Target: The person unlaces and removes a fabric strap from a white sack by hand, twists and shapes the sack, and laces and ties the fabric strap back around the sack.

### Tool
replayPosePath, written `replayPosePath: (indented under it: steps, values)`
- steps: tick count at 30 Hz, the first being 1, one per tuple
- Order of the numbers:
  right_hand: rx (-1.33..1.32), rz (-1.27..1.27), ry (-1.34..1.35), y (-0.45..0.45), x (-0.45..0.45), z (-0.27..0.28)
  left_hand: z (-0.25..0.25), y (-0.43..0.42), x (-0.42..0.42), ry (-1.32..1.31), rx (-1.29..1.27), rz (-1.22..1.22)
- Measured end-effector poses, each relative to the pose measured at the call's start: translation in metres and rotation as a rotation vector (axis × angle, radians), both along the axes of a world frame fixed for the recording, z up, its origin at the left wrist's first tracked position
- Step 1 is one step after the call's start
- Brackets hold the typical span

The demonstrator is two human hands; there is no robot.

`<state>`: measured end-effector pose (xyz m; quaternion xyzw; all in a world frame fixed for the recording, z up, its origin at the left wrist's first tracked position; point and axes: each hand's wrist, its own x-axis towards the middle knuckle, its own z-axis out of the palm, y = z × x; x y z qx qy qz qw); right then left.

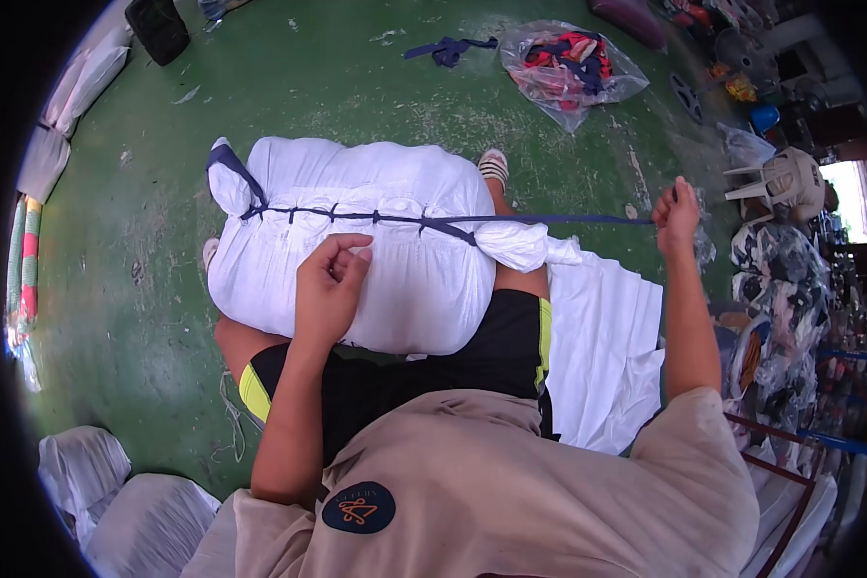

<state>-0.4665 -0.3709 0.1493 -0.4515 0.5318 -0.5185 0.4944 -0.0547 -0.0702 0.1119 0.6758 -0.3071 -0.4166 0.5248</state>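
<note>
A large stuffed white sack [395, 289] lies between my legs. Dark blue cord [352, 214] runs in stitches along its top seam. At the left corner the cord wraps a bunched ear [229, 185]; at the right corner it passes by another bunched ear [512, 245]. My right hand [676, 214] is closed on the cord's far end, out to the right, and the length between is stretched nearly straight. My left hand [332, 284] is over the sack's near side just below the seam, fingers curled and slightly apart, holding nothing.
White cloth [602, 356] spreads beside my right leg. A clear bag of coloured fabric [573, 69] and a blue strip [448, 50] lie on the green floor [154, 289] ahead. White sacks [149, 520] sit at lower left; a white chair [749, 183] and bagged goods stand at right.
</note>
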Motion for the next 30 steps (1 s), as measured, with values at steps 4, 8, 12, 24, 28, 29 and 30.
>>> replayPosePath:
  steps: [4,8,12,24,28,29,30]
  values:
    - [-0.109,0.323,0.345,0.026,0.028,-0.020,0.001,-0.025,-0.020,-0.317,-0.122,-0.157]
    - [-0.328,0.184,0.606,0.004,-0.023,-0.034,-0.019,-0.061,-0.025,-0.708,-0.258,-0.181]
    - [-0.211,0.111,0.493,0.002,-0.024,-0.031,-0.032,-0.068,-0.023,-0.882,-0.247,-0.206]
    - [-0.573,0.741,-0.057,0.034,0.084,0.203,-0.011,-0.112,-0.038,-0.578,-0.236,-0.558]
    - [-0.672,1.005,-0.065,0.011,0.123,0.235,-0.001,-0.116,-0.003,-0.328,-0.134,-0.502]
    - [-0.650,1.061,-0.126,0.006,0.127,0.237,-0.005,-0.115,0.005,-0.203,-0.129,-0.482]
    - [-0.630,0.799,-0.137,0.018,0.148,0.231,-0.010,-0.112,0.008,-0.205,-0.132,-0.483]
